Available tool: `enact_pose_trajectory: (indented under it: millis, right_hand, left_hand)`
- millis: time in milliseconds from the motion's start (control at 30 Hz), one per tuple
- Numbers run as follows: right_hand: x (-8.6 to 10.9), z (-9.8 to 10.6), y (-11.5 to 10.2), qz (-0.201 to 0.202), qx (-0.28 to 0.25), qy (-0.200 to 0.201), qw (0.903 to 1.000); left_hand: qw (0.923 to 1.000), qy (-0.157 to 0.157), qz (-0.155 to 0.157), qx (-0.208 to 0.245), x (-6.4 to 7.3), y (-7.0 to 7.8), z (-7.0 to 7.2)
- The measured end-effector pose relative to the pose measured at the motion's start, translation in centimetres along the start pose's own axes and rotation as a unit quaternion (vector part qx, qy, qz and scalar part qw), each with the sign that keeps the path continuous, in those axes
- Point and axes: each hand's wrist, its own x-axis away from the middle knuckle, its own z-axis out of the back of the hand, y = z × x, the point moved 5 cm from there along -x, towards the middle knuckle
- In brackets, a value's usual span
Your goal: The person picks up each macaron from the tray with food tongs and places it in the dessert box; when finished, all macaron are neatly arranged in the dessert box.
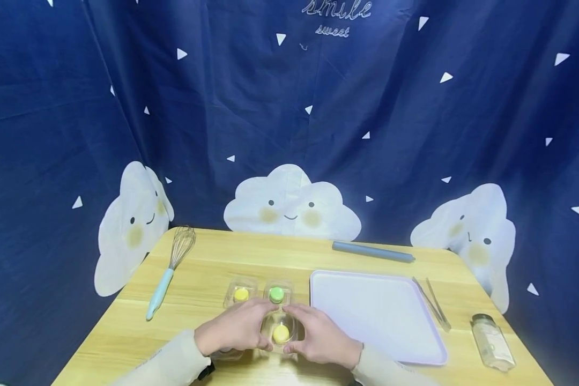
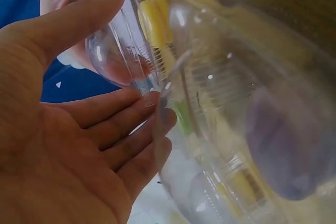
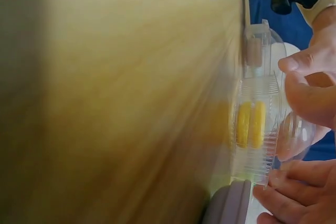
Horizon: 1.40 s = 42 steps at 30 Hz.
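A clear plastic box with a domed lid and a yellow macaron inside sits near the table's front, between both hands. My left hand grips it from the left, thumb at the near side and fingers at the far side. From the right, my right hand holds it in the same way. Behind it are two similar boxes, one with a yellow macaron, the other with a green macaron. Another box, with a purple macaron, is partly hidden under my left hand in the head view.
A pale lilac tray lies right of the boxes, with tongs along its right edge. A seasoning jar lies at the far right. A blue-grey rolling pin lies at the back, a whisk at the left.
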Motion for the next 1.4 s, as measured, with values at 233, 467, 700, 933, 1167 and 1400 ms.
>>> enact_pose_trajectory:
  millis: [233, 467, 700, 933, 1167, 1400]
  right_hand:
    - [-0.2, -0.7, 0.0, 0.004, 0.014, -0.027, 0.9995]
    - [-0.7, -0.3, -0.1, 0.017, 0.033, -0.021, 0.9991]
    - [-0.4, 0.6, 0.1, 0.016, 0.043, 0.005, 0.9989]
    - [0.2, 0.6, 0.1, 0.007, 0.063, -0.01, 0.9979]
    - [0.0, 0.4, -0.2, 0.034, 0.079, -0.007, 0.9963]
    - [-0.2, 0.1, -0.1, 0.025, 0.075, -0.019, 0.9967]
  left_hand:
    - [0.9998, -0.015, 0.002, -0.011, 0.2, 0.0, -0.6]
    - [0.9998, -0.013, 0.007, -0.016, 0.1, -0.4, -0.9]
    - [0.9998, 0.0, 0.0, -0.021, -0.3, 0.1, -0.6]
    - [0.9998, -0.003, -0.004, -0.019, -0.5, 0.5, -0.8]
    - [0.9999, -0.006, 0.0, -0.013, -0.6, 0.4, -1.3]
    - [0.9999, -0.005, -0.003, -0.013, -0.7, 0.3, -1.3]
